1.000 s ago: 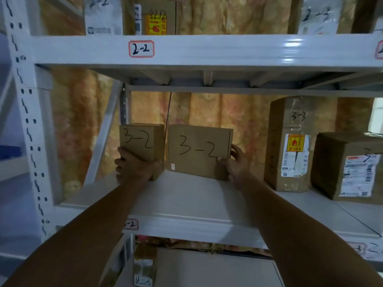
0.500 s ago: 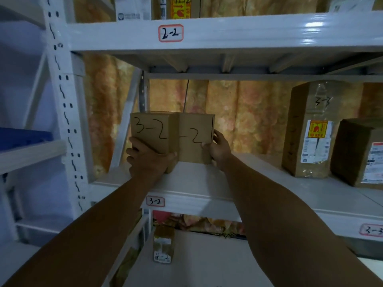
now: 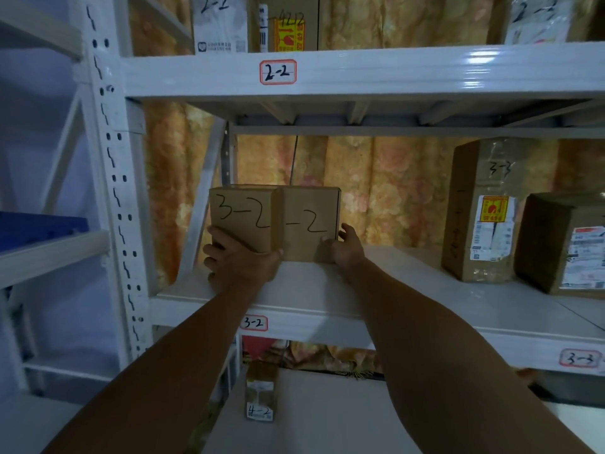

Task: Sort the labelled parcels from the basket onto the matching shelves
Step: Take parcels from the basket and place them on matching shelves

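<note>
Both arms outstretched; left hand, right hand gripping.

Parcel storeroom, where I stand.
White metal racking with handwritten shelf tags carries taped, labelled cardboard parcels before me.

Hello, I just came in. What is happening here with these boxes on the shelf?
A person is sorting parcels onto labelled shelves. The left hand grips a box marked 3-2, and the right hand presses a second box against it. The left box partly covers the second box's writing. Both sit on the shelf tagged 3-2, so they match. Further right stand parcels marked 3-3.
</note>
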A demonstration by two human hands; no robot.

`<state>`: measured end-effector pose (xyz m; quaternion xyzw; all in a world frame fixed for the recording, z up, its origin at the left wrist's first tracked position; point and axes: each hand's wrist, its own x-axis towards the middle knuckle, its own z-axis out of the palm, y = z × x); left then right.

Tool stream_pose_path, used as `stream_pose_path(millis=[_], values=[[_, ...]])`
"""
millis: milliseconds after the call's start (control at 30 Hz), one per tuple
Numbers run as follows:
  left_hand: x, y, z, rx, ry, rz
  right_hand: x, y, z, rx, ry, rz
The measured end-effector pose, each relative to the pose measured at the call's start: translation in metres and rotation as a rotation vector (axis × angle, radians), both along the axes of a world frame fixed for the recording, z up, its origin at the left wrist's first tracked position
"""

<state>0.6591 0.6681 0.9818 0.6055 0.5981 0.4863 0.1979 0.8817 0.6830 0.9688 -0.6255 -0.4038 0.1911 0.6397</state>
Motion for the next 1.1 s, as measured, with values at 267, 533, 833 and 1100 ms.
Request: stream_pose_path(millis=[267, 533, 833, 1100], values=[[-0.008, -0.003, 0.0, -0.006, 0.012, -0.049, -0.016, -0.025, 0.012, -0.171, -0.043, 0.007], [-0.022, -0.006, -0.01, -0.021, -0.006, -0.126, -0.036, -0.072, 0.015, -0.217, -0.059, -0.031], [-0.023, -0.083, -0.015, 0.198, 0.504, -0.085, -0.053, -0.173, 0.024, -0.58, -0.938, -0.044], [0.016, -0.222, -0.001, 0.206, 0.884, -0.373, -0.04, -0.334, 0.023, -0.649, -1.165, -0.173]])
